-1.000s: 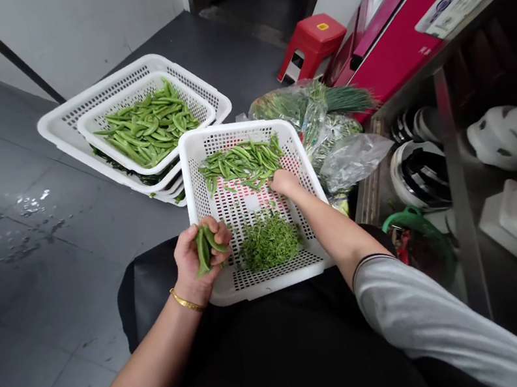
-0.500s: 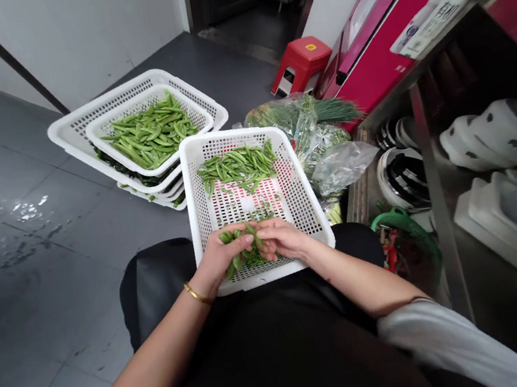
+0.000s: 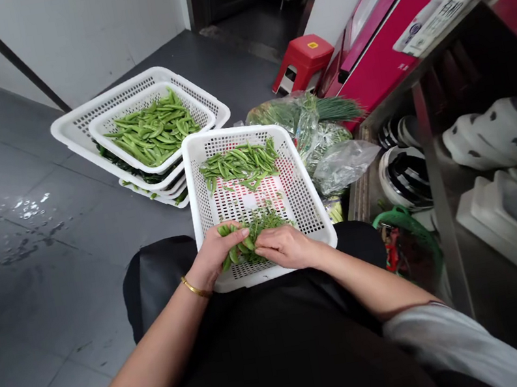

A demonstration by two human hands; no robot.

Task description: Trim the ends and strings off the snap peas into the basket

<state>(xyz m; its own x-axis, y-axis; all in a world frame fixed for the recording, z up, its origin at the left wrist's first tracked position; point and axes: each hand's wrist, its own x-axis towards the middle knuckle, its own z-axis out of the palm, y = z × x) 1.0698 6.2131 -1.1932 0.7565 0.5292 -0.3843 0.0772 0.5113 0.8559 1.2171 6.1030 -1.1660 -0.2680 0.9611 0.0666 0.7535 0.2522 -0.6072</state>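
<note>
Your left hand (image 3: 216, 253) grips a bunch of green snap pea pods (image 3: 236, 248) over the near end of the white perforated plastic basket (image 3: 313, 210) — your right hand (image 3: 284, 246) pinches one pod's tip, just beside.

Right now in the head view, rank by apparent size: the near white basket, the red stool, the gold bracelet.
1. Near white basket, by far the largest.
2. Red stool; it stands farther off, so it looks smaller than it is.
3. Gold bracelet, smallest.
</note>
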